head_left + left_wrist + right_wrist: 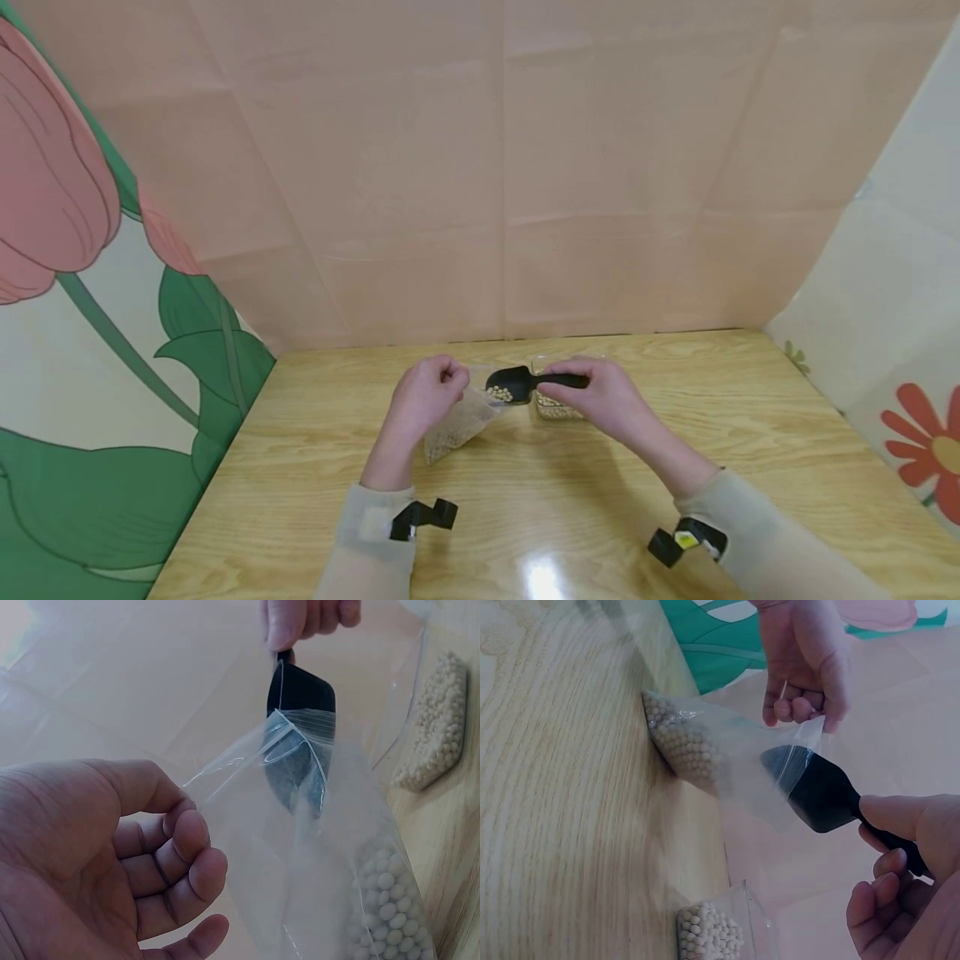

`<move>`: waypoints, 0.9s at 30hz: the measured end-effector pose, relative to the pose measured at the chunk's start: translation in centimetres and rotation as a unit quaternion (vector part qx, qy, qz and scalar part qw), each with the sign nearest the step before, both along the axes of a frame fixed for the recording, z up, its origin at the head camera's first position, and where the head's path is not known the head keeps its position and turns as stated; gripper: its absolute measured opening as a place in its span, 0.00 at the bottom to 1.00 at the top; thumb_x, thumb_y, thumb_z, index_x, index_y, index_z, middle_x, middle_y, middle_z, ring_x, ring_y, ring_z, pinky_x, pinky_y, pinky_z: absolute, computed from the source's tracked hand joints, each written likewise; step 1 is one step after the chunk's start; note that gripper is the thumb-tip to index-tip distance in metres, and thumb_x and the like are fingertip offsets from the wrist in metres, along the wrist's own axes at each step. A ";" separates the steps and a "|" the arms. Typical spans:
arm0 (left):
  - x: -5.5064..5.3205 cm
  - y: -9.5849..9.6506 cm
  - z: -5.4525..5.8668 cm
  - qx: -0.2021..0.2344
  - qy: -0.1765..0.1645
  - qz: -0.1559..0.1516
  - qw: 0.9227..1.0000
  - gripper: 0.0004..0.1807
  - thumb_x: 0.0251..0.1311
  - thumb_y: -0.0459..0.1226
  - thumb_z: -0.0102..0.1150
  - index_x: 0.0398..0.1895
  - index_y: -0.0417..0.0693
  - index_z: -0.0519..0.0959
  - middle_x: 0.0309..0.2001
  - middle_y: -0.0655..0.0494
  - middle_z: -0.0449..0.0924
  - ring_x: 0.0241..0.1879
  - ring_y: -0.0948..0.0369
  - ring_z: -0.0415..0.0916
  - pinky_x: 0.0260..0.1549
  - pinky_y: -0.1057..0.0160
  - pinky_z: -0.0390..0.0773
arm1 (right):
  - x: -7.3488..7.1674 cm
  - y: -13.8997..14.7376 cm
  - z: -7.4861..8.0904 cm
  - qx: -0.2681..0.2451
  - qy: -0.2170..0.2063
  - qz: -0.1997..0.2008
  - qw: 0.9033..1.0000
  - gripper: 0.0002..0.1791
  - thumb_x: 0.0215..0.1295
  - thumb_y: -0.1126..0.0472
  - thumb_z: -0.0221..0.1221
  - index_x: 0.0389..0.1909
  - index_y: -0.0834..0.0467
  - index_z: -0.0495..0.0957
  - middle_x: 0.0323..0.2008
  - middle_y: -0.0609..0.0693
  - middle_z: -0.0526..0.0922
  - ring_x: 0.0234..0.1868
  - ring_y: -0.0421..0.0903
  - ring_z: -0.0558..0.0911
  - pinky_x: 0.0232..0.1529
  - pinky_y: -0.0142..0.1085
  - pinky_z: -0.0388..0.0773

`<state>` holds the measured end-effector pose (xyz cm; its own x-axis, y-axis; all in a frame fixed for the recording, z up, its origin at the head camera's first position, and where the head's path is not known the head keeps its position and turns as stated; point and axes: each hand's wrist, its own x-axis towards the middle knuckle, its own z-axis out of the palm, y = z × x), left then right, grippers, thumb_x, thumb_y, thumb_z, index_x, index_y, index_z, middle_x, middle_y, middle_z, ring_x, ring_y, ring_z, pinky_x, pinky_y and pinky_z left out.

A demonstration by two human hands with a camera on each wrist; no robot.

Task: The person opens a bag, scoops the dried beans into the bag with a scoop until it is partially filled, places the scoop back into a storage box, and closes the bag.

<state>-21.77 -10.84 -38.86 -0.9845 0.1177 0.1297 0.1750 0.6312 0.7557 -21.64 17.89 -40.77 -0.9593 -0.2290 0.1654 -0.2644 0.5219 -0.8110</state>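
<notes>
My left hand (429,393) pinches the upper edge of a clear zip bag (300,847) between thumb and fingertips. Pale round beads (686,746) fill the bag's lower part, which rests on the table. In my right hand (603,396) is the handle of a black scoop (517,383). The scoop's tip lies inside the bag's mouth, seen through the plastic in both wrist views. Several beads sit at the scoop's front in the head view. Beside the bag, below the right hand, stands a clear container (754,922) holding more of the same beads.
All of this is on a light wood-grain table (300,467). A plain pink sheet (495,167) hangs behind it. Flower-patterned sheets rise along the left and right sides. Each sleeve carries a small black wrist camera (423,517).
</notes>
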 end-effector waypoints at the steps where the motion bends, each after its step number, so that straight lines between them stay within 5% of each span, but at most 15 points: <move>1: 0.0 0.0 0.0 0.000 0.001 -0.001 1.000 0.13 0.81 0.39 0.55 0.38 0.46 0.86 0.29 0.56 0.83 0.22 0.58 0.69 0.25 0.58 0.70 | 0.0 0.0 0.0 0.005 0.005 -0.001 1.000 0.19 0.72 0.46 0.74 0.57 0.51 0.92 0.61 0.55 0.88 0.37 0.48 0.83 0.33 0.40 0.81; 9: 0.1 0.0 0.1 0.004 0.004 -0.007 1.000 0.14 0.81 0.39 0.54 0.41 0.43 0.87 0.29 0.57 0.84 0.22 0.59 0.69 0.25 0.58 0.71 | 0.1 -0.4 0.7 0.040 0.042 -0.002 0.998 0.16 0.72 0.48 0.75 0.55 0.48 0.92 0.56 0.52 0.89 0.39 0.47 0.84 0.37 0.43 0.81; 27: 0.1 0.0 0.2 0.005 -0.003 -0.001 1.000 0.13 0.81 0.40 0.55 0.39 0.46 0.86 0.29 0.57 0.83 0.22 0.58 0.69 0.25 0.58 0.71 | 0.5 0.2 1.3 0.038 0.041 -0.004 0.998 0.16 0.72 0.48 0.75 0.55 0.48 0.92 0.58 0.52 0.90 0.42 0.50 0.85 0.39 0.43 0.82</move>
